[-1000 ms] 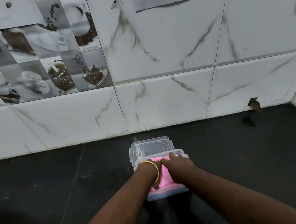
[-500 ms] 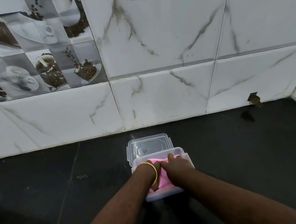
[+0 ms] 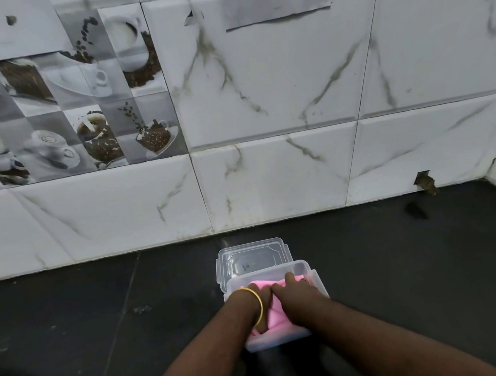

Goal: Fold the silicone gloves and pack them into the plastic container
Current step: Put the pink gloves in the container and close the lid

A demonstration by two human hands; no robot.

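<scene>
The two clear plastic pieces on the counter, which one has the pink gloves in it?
The plastic container nearer the person, where both hands press on the pink silicone gloves. The clear lid lies behind it, toward the wall, with nothing on it.

I am working in a home kitchen: white marble-look wall tiles (image 3: 276, 93), a coffee-cup picture tile (image 3: 58, 116), and a dark stone counter (image 3: 71, 329) running into the corner.

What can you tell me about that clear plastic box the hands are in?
The plastic container is a small, clear, rectangular tub with rounded corners, standing upright on the dark counter near the tiled wall. Pink gloves fill it. The left hand and right hand both press down on them inside. Its clear lid lies just behind, touching it.
</scene>
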